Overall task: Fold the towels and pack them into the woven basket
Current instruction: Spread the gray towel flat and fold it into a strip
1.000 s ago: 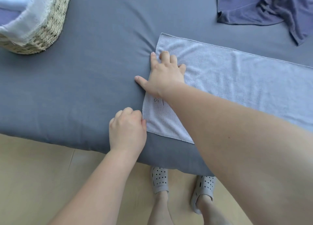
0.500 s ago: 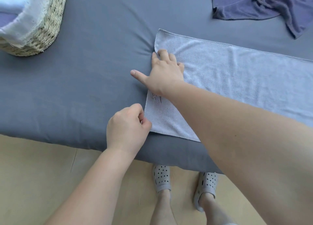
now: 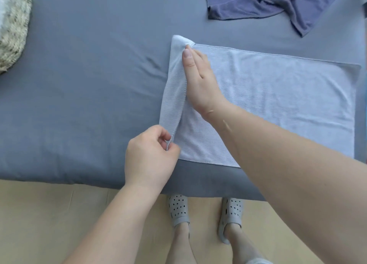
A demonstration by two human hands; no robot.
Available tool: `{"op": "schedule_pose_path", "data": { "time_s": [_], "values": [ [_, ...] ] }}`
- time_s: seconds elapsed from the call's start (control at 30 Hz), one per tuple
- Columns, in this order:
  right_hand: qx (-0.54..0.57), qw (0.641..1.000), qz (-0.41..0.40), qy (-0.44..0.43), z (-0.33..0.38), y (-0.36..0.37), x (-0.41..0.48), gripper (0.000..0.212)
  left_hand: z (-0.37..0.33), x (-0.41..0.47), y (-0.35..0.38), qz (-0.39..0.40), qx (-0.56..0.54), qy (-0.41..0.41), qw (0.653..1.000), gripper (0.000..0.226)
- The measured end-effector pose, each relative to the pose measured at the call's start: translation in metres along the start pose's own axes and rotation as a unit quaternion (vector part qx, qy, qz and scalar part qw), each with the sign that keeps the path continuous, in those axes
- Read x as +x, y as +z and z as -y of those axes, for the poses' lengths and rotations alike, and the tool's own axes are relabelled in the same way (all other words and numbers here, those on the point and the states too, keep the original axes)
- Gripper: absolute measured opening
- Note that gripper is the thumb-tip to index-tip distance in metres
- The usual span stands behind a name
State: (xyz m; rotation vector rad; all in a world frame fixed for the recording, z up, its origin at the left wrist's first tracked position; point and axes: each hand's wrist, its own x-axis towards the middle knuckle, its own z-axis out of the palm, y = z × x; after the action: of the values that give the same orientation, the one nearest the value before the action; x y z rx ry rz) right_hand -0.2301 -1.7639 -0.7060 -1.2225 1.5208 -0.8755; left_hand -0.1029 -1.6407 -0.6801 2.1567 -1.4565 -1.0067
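Observation:
A light blue towel [image 3: 278,97] lies flat on the grey bed, and its left edge is lifted and curled over. My left hand [image 3: 151,156] pinches the near left corner of that towel between thumb and fingers. My right hand [image 3: 198,81] grips the far left corner, fingers pointing away from me. A darker purple towel [image 3: 264,3] lies crumpled at the back right. Only the rim of the woven basket [image 3: 12,31] shows at the far left edge.
The grey bed sheet [image 3: 89,85] fills most of the view; its front edge runs just above the tan floor [image 3: 49,214]. My feet in grey perforated clogs [image 3: 178,210] stand by the bed's edge.
Both hands have taken hold of the light blue towel's left corners and raised that edge, which lay flat before. The view has shifted left, so the basket sits further out of frame.

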Motion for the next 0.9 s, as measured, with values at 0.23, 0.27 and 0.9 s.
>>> {"op": "schedule_pose_path", "data": {
  "time_s": [0.23,0.27,0.9],
  "values": [
    [0.083,0.996,-0.019,0.032,-0.007,-0.064,-0.007,0.064,-0.055,-0.024,0.045,0.041,0.006,0.071,0.997,0.012],
    [0.093,0.995,-0.019,0.032,-0.009,-0.074,-0.007,0.065,-0.061,-0.028,0.052,0.045,0.007,0.079,0.996,0.012],
    [0.198,0.978,-0.048,0.052,-0.056,-0.278,-0.048,0.091,-0.182,-0.082,0.194,0.134,0.051,0.187,0.972,0.011]
  ]
}}
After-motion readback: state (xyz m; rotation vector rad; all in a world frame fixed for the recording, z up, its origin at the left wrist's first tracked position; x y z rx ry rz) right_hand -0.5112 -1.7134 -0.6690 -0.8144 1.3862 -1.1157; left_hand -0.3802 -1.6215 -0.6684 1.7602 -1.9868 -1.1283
